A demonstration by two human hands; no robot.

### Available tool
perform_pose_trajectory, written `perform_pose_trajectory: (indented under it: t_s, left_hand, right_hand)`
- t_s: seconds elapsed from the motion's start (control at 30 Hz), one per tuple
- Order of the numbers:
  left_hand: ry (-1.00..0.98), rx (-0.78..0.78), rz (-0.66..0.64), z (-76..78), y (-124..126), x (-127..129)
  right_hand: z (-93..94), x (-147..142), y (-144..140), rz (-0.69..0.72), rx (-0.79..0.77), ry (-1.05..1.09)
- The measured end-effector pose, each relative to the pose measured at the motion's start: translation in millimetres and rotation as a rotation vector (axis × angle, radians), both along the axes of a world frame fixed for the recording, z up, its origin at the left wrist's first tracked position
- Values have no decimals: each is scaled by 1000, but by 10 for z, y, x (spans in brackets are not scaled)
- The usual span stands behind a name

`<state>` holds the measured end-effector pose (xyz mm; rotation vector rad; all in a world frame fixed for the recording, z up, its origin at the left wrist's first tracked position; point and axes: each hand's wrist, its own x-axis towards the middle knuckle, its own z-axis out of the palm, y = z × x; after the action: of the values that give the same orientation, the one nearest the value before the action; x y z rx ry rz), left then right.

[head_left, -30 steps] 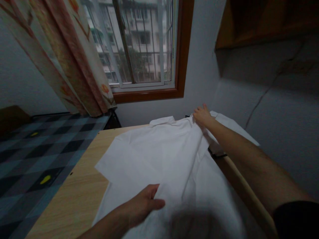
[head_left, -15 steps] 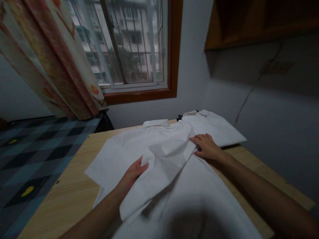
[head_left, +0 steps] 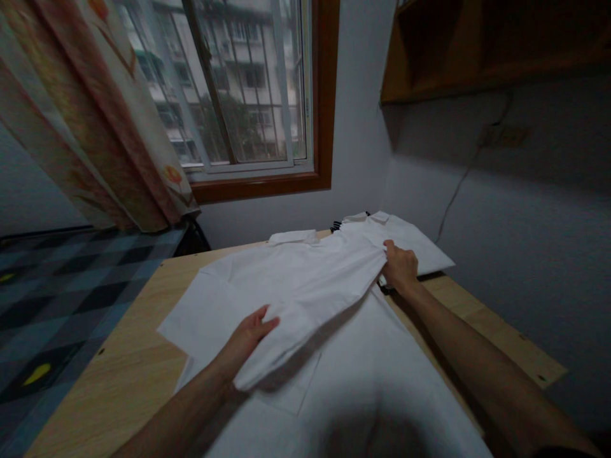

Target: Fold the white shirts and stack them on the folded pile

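Note:
A white shirt [head_left: 296, 280] lies spread over a light wooden table [head_left: 128, 375], its collar toward the window. My left hand [head_left: 248, 337] grips the near edge of a raised front panel of the shirt. My right hand [head_left: 400, 267] pinches the same panel at its far right edge, near the collar. The panel is lifted off the lower cloth between both hands and casts a shadow beneath. A second piece of white cloth [head_left: 415, 245] lies behind my right hand at the table's far right corner.
A window [head_left: 248, 95] with a brown frame and a patterned curtain [head_left: 95, 127] stand beyond the table. A bed with a checked cover [head_left: 57, 286] is on the left. A wooden shelf [head_left: 477, 51] hangs on the right wall above the table.
Both hands have taken hold of the shirt's front panel and lifted it. My right hand came back from the collar, then moved slightly away again; the left hand shifted up the panel's edge.

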<state>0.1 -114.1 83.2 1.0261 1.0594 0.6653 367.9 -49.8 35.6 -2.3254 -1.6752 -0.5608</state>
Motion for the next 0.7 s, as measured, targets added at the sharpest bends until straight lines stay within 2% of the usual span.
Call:
perform_pose_trajectory:
  t_s: [0.13, 0.23, 0.3, 0.37, 0.43, 0.47, 0.53, 0.63, 0.7]
  left_hand:
    - [112, -10, -144, -351, -192, -123]
    - [257, 82, -142, -434, -224, -185]
    - [272, 102, -136, -438, -201, -202]
    - [281, 124, -150, -438, -168, -212]
    - [391, 202, -191, -442, -143, -224]
    - [491, 275, -217, -441, -140, -230]
    - [735, 491, -239, -430, -157, -234]
    - [985, 885, -314, -421, -232, -215]
    - [989, 1052, -505, -453, -298, -196]
  right_hand:
    - [40, 204, -108, 141, -230, -74]
    - [187, 388, -144, 309, -391, -61]
    - [313, 473, -160, 292, -436, -46]
    - [424, 466, -185, 194, -361, -74]
    - [491, 329, -223, 135, -208, -115]
    - [500, 211, -243, 150, -134, -128]
    - [456, -100, -276, 267, -44, -134]
    - [244, -578, -267, 529, -71, -146]
    - [42, -753, -202, 634, -149, -168]
